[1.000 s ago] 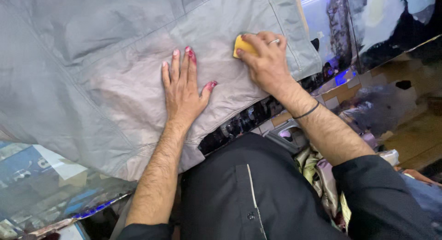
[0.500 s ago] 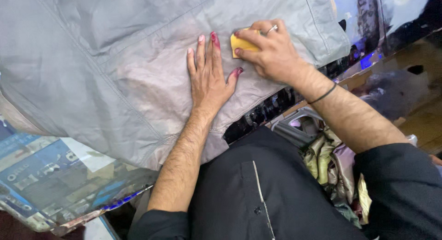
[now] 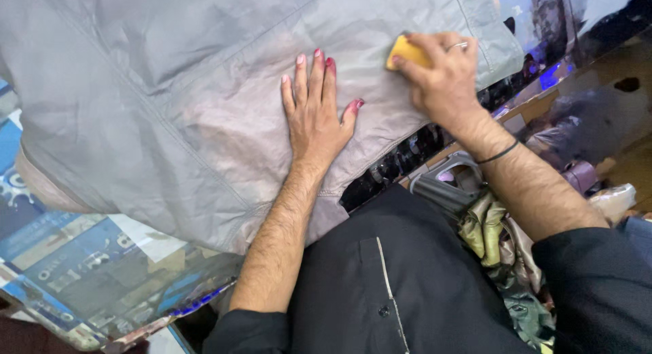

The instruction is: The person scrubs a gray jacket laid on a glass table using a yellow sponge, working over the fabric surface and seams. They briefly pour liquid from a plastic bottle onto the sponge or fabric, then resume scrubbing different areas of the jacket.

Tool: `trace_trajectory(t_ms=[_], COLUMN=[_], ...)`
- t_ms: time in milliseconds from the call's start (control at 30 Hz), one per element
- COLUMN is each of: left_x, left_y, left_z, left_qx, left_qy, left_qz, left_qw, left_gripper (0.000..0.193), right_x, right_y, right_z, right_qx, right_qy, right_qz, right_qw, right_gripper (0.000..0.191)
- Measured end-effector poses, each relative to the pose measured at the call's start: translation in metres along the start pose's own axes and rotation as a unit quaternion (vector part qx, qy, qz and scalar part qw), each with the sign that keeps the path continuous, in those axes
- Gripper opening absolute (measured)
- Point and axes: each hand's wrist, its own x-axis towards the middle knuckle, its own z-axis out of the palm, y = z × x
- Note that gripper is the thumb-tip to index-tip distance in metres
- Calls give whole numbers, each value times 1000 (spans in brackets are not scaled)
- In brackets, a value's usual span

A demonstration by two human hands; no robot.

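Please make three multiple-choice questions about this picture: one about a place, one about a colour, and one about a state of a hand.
1. Where does the left hand lie?
A. flat on the grey cloth
B. on the glass tabletop
C. in the person's lap

2. What colour is the small block in the right hand?
A. blue
B. yellow
C. white

3. How is the right hand?
A. open and flat
B. hanging off the table
C. closed around the block, pressing it on the cloth

Answers:
1 A: its palm and spread fingers rest on the fabric.
2 B: a yellow corner shows past the fingers.
3 C: the fingers curl over the block against the cloth.
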Motion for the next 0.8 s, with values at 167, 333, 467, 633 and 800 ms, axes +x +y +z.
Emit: trace_trajectory(t_ms=[167, 333, 467, 633, 800], left_x=[4, 6, 6, 7, 8], left_y=[6, 12, 14, 14, 11], left_z=[0, 4, 7, 10, 11], left_qx=[7, 15, 15, -4, -9], left_qy=[-1, -8, 0, 6, 13], left_qz=[-2, -2, 6, -3, 0], left_qw=[1000, 1000, 1000, 1000, 1000], left_gripper=[84, 86, 88, 94, 101], right_x=[-35, -10, 14, 31, 63], right_y=[35, 19, 2, 16, 6], right_z=[15, 13, 10, 21, 16], right_qx=[-50, 32, 125, 48, 87], right_qy=[35, 39, 36, 47, -20], right_qz=[101, 129, -56, 51, -23], right_qw=[993, 990, 990, 996, 996], right_gripper=[17, 18, 23, 22, 15])
